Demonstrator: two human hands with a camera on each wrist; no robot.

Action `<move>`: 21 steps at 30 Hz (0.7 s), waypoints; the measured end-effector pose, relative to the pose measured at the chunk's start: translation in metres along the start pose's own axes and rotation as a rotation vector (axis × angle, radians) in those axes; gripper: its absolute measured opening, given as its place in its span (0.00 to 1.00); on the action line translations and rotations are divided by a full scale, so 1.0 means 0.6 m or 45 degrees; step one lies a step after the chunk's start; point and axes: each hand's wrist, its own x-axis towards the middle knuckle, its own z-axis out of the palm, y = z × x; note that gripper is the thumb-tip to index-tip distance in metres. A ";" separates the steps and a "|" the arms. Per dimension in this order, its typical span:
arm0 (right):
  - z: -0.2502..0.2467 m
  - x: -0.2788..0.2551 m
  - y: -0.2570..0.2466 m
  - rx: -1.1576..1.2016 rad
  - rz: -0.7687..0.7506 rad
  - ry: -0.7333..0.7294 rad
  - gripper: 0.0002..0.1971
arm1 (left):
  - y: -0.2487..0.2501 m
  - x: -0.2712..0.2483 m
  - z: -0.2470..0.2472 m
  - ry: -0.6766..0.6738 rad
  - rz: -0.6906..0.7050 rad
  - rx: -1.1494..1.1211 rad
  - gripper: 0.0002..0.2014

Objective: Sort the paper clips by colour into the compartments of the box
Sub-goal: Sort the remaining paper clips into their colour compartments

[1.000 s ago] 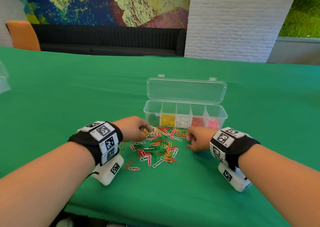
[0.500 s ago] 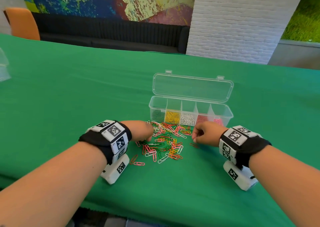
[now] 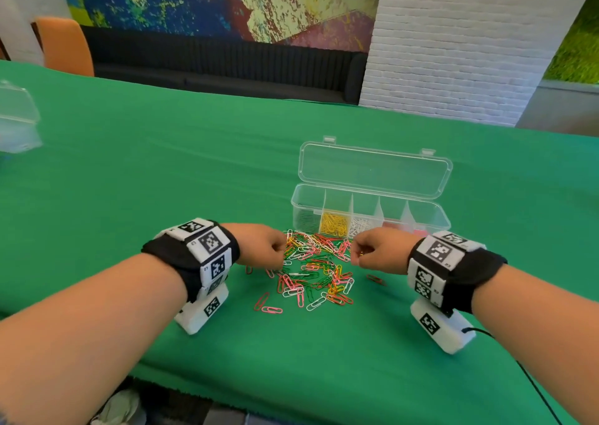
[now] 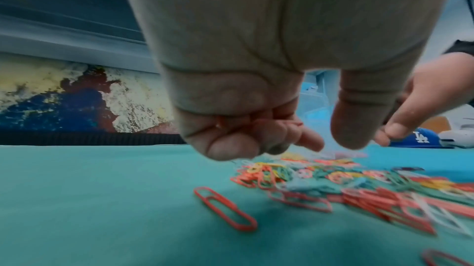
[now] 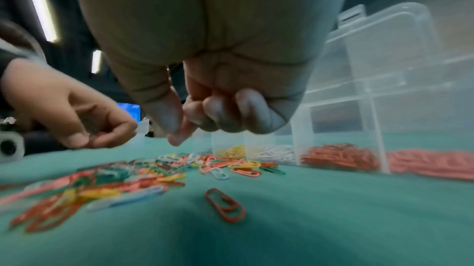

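Note:
A loose pile of paper clips (image 3: 311, 269) in red, pink, green, yellow and white lies on the green cloth in front of the clear box (image 3: 434, 210). The box lid stands open. Its compartments hold green (image 3: 304, 220), yellow (image 5: 232, 150), white (image 5: 274, 153), red (image 5: 338, 157) and pink (image 5: 431, 163) clips. My left hand (image 4: 330, 144) hovers at the pile's left edge, its curled fingers holding red clips against the palm, thumb and forefinger apart. At the pile's right edge my right hand (image 3: 356, 253) is curled, thumb against forefinger, with a yellow speck of a clip between them.
Stray red clips lie apart from the pile (image 3: 376, 279), (image 3: 267, 304), (image 4: 225, 208). A clear plastic container (image 3: 16, 123) stands at the far left of the table and an orange chair (image 3: 64, 45) behind it. A black cable (image 3: 534, 385) trails on the cloth at the right.
Both hands have stayed at the sides of the pile. The right hand has lifted a little off the cloth with its fingers drawn in. The head view has shifted slightly.

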 end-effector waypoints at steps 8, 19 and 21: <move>0.022 0.009 -0.011 -0.044 -0.054 -0.106 0.07 | 0.012 0.013 0.026 -0.031 0.059 0.054 0.09; 0.002 0.024 -0.005 1.172 0.303 -0.278 0.16 | 0.003 0.016 0.021 0.064 0.009 0.061 0.04; 0.004 0.028 -0.006 1.052 0.346 -0.284 0.16 | 0.004 0.014 0.019 0.057 0.029 0.047 0.04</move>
